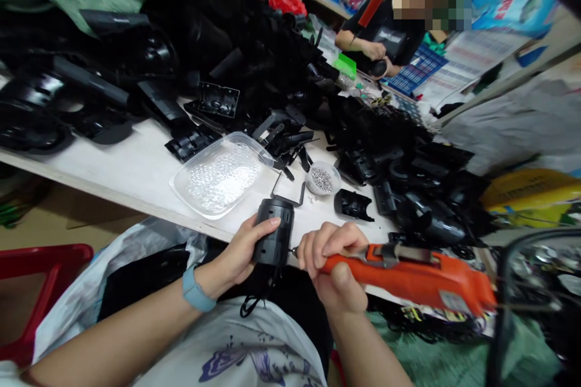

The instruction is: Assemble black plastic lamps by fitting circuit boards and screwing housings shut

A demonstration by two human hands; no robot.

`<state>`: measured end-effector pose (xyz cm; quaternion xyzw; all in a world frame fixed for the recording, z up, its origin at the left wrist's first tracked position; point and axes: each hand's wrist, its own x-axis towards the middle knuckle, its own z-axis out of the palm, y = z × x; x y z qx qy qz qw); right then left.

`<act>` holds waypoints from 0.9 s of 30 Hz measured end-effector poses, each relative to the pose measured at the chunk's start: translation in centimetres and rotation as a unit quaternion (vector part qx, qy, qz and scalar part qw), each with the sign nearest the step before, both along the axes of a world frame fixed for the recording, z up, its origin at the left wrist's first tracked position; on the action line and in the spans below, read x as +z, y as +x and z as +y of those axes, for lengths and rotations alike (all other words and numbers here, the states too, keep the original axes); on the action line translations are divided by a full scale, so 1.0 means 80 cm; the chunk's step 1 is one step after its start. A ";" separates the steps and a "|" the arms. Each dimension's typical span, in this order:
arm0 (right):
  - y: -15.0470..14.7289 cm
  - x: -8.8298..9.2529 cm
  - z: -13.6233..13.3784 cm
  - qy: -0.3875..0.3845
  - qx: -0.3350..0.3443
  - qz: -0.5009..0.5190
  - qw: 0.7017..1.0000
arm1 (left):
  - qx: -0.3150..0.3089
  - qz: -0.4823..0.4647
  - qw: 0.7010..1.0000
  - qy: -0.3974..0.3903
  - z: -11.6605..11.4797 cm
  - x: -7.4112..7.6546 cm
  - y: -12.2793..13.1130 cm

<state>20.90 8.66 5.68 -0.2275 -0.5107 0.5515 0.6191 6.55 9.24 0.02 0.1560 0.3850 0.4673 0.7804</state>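
**While a black housing [273,233] is clasped, an orange driver [399,275] is held at its side**

The housing is kept low over the table's edge, its barrel wrapped by the left hand [238,254], whose fingers [258,231] are curled closely. The driver is fisted in the right hand [333,263]. The housing is judged light, stiff and slick, best taken by the barrel. Beyond lie a clear tray [236,135], a bowl [338,178] of screws and black parts [254,30].
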 end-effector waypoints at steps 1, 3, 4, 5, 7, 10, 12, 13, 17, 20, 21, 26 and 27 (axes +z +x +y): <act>0.003 -0.001 0.002 0.005 -0.011 0.006 1.000 | 0.000 0.004 1.000 0.007 0.000 0.000 0.002; 0.014 0.000 0.010 0.011 -0.028 0.013 0.999 | 0.001 0.002 1.000 0.013 0.000 0.002 0.004; 0.023 0.003 0.016 0.013 -0.042 0.012 0.999 | -0.001 -0.002 1.000 0.009 -0.001 0.003 0.004; 0.035 0.007 0.024 0.018 -0.062 0.006 0.998 | -0.002 -0.005 1.000 -0.003 -0.003 0.005 0.003; 0.064 0.017 0.037 0.035 -0.126 -0.031 0.991 | 0.007 -0.010 0.998 -0.054 -0.008 0.007 -0.004; 0.105 0.028 0.038 0.087 -0.262 -0.162 0.947 | 0.052 -0.031 0.989 -0.135 -0.015 0.007 -0.021; 0.119 0.024 0.019 0.172 -0.388 -0.246 0.871 | 0.075 -0.046 0.985 -0.148 -0.018 0.006 -0.032; 0.119 0.017 0.006 0.221 -0.443 -0.268 0.827 | 0.077 -0.053 0.985 -0.146 -0.019 0.005 -0.037; 0.078 -0.026 -0.030 0.308 -0.449 -0.342 0.766 | 0.041 -0.090 0.982 -0.159 -0.020 0.005 -0.046; 0.027 -0.054 0.000 0.224 -0.292 -0.563 0.740 | 0.039 -0.107 0.981 -0.157 -0.021 0.007 -0.044; 0.012 -0.059 0.018 0.174 -0.262 -0.608 0.729 | 0.043 -0.112 0.983 -0.142 -0.021 0.007 -0.043; -0.022 -0.068 0.075 0.053 -0.166 -0.712 0.680 | 0.078 -0.119 0.985 -0.095 -0.022 0.010 -0.046; -0.021 -0.067 0.070 0.053 -0.173 -0.708 0.683 | 0.084 -0.112 0.985 -0.103 -0.022 0.010 -0.048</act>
